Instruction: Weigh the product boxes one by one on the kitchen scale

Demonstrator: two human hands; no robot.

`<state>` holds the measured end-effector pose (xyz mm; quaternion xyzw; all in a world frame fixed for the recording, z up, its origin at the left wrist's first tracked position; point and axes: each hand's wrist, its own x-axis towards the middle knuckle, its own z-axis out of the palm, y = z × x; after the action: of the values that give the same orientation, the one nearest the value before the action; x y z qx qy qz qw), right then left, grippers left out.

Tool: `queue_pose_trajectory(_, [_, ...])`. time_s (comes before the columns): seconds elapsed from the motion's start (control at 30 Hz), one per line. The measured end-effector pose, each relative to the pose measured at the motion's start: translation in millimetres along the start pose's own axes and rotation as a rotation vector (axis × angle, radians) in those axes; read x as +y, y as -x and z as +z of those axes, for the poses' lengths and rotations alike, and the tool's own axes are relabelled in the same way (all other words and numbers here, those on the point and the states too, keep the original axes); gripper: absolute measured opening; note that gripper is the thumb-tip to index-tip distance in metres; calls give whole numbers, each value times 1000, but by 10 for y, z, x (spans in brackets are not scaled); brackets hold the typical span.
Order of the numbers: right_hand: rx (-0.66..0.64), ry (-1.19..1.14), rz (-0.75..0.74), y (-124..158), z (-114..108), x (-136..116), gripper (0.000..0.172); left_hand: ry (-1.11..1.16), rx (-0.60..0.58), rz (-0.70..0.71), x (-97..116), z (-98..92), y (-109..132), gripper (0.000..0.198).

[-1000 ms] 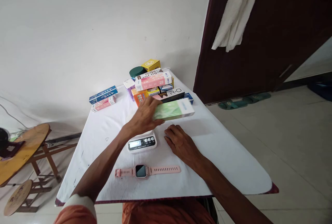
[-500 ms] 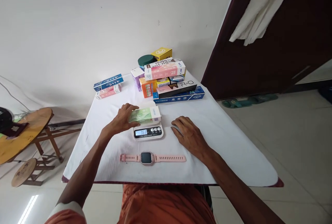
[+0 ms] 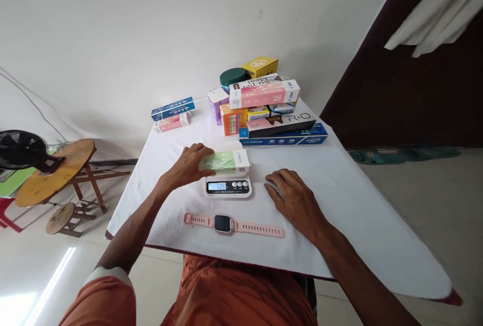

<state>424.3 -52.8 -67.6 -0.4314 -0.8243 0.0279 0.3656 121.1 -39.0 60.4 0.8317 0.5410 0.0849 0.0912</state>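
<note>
A green-and-white box [image 3: 225, 162] lies flat on a small white digital kitchen scale [image 3: 228, 194]. My left hand [image 3: 191, 165] grips the box's left end between thumb and fingers. The scale's lit display reads about 325. Off to the right, my right hand [image 3: 296, 200] rests on the white tablecloth [image 3: 339, 205], thumb apart from the loosely bent fingers, holding nothing. Nearer to me lies a pink smartwatch [image 3: 223, 224] with its strap stretched out flat to both sides.
Behind the scale is a pile of boxes, among them a pink-and-white box [image 3: 264, 94], a black R&O box [image 3: 281, 125] and an orange box [image 3: 233, 118]. A blue box [image 3: 172, 109] sits on a pink one at back left. A fan [image 3: 22, 150] stands on a wooden table [image 3: 56, 175].
The camera view has turned, shifting the scene rightward. The scale reading has dropped from 363 to about 325. My left hand still grips the box; my right hand stays resting on the table.
</note>
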Motion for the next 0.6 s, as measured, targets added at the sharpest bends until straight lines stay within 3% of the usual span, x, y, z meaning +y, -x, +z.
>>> queue_pose_trajectory(0.13, [25,-14,-26,3,19,24,17,-17,85,-63,-281,-211,71,45])
queue_pose_trajectory(0.3, [55,-11,-45,-3,26,30,16,-83,246,-307,-1156,-544,-123,47])
queue_pose_trajectory(0.43, [81,-10,-44,-3,38,43,15,-155,260,-543,-1777,-560,-527,50])
queue_pose_trajectory(0.6, [111,-13,-40,-6,44,53,15,-171,239,-591,-2107,-517,-869,50])
